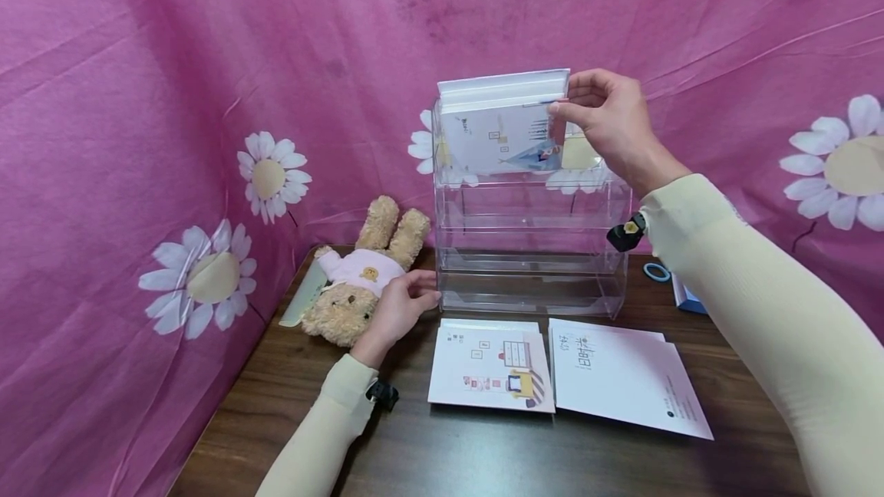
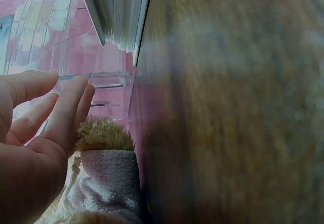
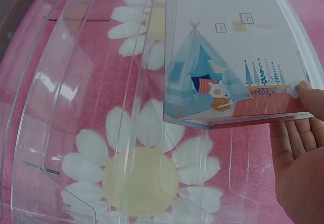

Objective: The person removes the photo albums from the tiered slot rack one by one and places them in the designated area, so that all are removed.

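A clear plastic tiered rack (image 1: 532,244) stands on the table. In its top tier sits a white book with a blue tent picture (image 1: 504,140), lying on its side. My right hand (image 1: 615,117) pinches the book's right edge, thumb on the front cover and fingers behind. The right wrist view shows the tent book (image 3: 223,47) closely, its pages slightly fanned. My left hand (image 1: 400,309) is at the rack's lower left edge, fingers fairly straight; in the left wrist view the fingers (image 2: 66,107) are near the clear rim, though contact is hard to tell.
A teddy bear (image 1: 359,274) in a pink top lies left of the rack, on a pale green sheet (image 1: 304,299). Two white books, one with a yellow chair (image 1: 483,343) and one mostly plain (image 1: 615,382), lie in front. A blue ring (image 1: 657,273) and blue box (image 1: 689,299) are at right.
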